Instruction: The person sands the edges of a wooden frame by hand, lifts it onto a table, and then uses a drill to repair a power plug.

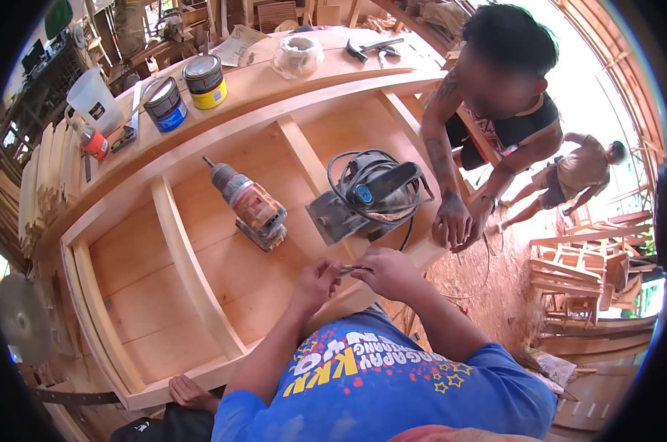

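My left hand (319, 286) and my right hand (385, 272) meet at the near rail of a wooden frame. Both are closed, fingertips pinching a thin, greyish, rod-like piece (350, 269) whose kind I cannot make out. Just beyond them, an electric planer (374, 193) with its cord coiled on top rests across a slat of the frame. To its left a cordless drill (249, 205) lies on the panel inside the frame, its bit pointing away from me. The wooden frame (201, 276), with several cross slats, spreads under all of these.
A person (503, 96) leans on the frame's right end. Another person's hand (193, 392) touches the near left edge. Two cans (205, 81), a hammer (370, 48), a roll of tape (298, 55) and a bottle (94, 141) stand along the far side. Stacked wood (584, 269) lies right.
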